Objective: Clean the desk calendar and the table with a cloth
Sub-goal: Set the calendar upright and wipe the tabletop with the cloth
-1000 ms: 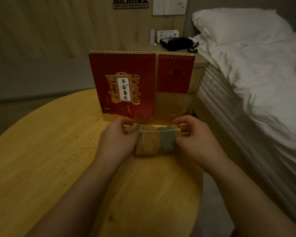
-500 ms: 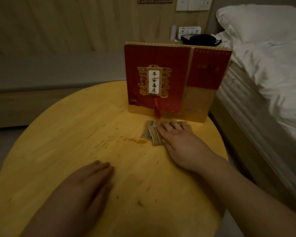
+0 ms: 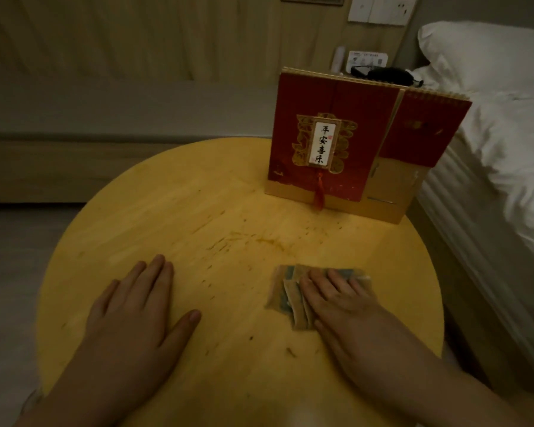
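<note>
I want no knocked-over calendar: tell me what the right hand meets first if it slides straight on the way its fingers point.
The right hand, flat on the folded cloth, points up and slightly left. Bare table with orange smears comes first, then probably the desk calendar; depth is uncertain.

Two bare forearms, no sleeves, rings or watch — the left hand [image 3: 133,306] and right hand [image 3: 339,303] have short, unpainted nails.

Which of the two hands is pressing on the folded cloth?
The right hand is. It lies flat on the folded green-and-tan cloth, nearer the red desk calendar. The left hand rests flat on the bare round wooden table.
</note>
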A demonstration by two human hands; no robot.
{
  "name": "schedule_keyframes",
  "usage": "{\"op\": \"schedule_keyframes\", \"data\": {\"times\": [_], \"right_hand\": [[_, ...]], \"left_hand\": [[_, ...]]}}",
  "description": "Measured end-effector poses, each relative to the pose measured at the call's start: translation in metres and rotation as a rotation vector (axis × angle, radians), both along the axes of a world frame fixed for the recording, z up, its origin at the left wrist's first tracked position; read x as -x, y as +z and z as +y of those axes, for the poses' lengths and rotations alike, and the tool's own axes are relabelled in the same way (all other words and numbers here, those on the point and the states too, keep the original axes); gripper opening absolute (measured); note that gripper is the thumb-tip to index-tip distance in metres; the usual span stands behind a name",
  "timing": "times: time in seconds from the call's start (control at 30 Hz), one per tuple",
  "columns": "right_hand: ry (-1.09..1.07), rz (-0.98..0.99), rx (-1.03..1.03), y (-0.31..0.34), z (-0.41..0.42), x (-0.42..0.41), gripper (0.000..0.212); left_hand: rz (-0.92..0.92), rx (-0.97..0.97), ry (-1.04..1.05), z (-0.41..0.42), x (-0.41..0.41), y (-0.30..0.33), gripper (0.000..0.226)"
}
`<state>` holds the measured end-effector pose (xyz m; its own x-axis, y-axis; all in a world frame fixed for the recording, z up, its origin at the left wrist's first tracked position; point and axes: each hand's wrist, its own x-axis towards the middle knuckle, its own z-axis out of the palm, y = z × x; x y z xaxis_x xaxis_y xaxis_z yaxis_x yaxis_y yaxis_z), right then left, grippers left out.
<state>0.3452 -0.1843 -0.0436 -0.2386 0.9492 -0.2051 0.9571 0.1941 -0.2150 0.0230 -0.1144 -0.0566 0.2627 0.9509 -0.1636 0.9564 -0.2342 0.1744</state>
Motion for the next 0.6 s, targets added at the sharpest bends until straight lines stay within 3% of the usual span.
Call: {"op": "schedule_keyframes", "data": {"times": [0.1,0.4,0.6], "right_hand": [[-0.025,-0.011,0.001,0.002,0.012,0.006,0.061],[-0.073,-0.018,-0.012,0.01,0.153,0.052,0.059],[-0.054,0.035,0.015,0.012,0.086,0.067,0.06]], "left_hand": [[0.016,-0.004,0.004,-0.004,-0.003,0.003,0.105],[0.054,-0.061,-0.023,-0.007,-0.004,0.004,0.1],[0.073,-0.081,-0.032,-0.009,-0.006,0.003,0.098]]}}
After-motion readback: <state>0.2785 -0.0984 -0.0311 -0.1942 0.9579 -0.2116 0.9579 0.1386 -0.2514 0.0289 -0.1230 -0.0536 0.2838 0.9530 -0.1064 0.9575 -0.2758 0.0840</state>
